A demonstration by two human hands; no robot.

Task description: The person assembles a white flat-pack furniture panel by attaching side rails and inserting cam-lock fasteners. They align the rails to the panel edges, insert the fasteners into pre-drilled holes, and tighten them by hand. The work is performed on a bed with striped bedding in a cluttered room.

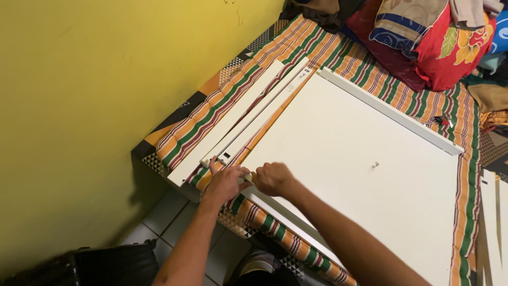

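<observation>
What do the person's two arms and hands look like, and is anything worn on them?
Both arms are bare as far as the view shows: no sleeves, gloves, watch or bracelet visible. The left hand and right hand show no rings, though the fingers are too small to judge surely.

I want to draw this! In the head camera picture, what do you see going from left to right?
Yellow wall → long white slats → left hand → right hand → big white panel → more white boards at the right edge.

Left hand (pixel 226 181), right hand (pixel 273 179) side by side, fingers curled.
</observation>
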